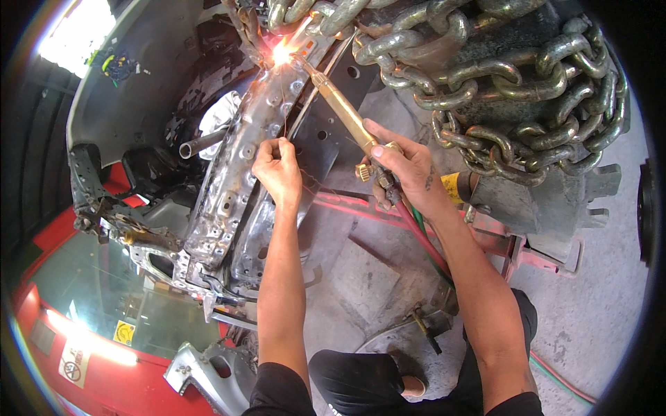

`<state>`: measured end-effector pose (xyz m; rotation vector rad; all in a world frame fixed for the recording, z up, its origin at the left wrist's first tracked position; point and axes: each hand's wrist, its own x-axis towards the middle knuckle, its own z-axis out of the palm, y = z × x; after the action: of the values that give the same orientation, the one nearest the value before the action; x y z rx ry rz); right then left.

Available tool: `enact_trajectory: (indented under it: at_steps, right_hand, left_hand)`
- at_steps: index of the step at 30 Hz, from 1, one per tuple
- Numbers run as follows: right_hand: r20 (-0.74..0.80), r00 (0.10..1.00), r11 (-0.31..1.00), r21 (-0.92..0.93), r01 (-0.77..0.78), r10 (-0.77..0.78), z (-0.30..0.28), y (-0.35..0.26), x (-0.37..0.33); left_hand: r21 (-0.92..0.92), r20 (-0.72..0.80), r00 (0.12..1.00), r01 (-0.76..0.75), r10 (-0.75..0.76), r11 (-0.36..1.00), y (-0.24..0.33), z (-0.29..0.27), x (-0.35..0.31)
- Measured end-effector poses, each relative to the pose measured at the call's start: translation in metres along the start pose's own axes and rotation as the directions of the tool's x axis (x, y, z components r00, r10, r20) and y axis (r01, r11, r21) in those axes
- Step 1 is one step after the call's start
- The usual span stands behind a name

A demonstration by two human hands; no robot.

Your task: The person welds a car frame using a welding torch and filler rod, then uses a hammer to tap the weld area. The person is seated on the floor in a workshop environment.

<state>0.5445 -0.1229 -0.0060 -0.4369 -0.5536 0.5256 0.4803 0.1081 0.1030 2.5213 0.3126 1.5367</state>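
i've got the brass torch (343,114) in my right hand (406,166), fingers wrapped round its valve end; left hand (279,172) pinches a thin wire (284,114), thumb to fingertips. flame (282,53) is at the far end of the metal rail (232,184), left of centre. looks mid-job: that spot's glowing, unfinished; can't tell what's done elsewhere. heavy chains (399,47) crowd far right, tight on torch room. hoses (420,232) trail near right.
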Motion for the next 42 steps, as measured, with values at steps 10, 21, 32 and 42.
enact_trajectory:
  at_steps: [10,21,32,42]
  right_hand:
    - [-0.002,1.0,1.0,0.004,0.023,-0.023,0.0007,0.0007,0.0]
    - [-0.007,1.0,1.0,-0.013,0.012,-0.012,-0.0002,-0.0024,-0.001]
    - [-0.012,1.0,1.0,0.001,0.006,-0.006,-0.0008,0.0,-0.0004]
    - [-0.008,1.0,1.0,-0.019,-0.003,0.003,-0.0022,-0.0019,-0.0002]
  left_hand:
    - [0.014,0.003,1.0,0.0,0.0,1.0,0.0026,0.0,-0.0001]
    - [0.018,0.007,1.0,-0.017,0.017,1.0,0.0031,-0.0004,-0.0004]
    - [0.008,0.005,1.0,-0.02,0.02,1.0,0.0019,0.0001,-0.0002]
    - [0.02,-0.005,1.0,-0.028,0.028,0.999,0.0016,-0.0003,0.0002]
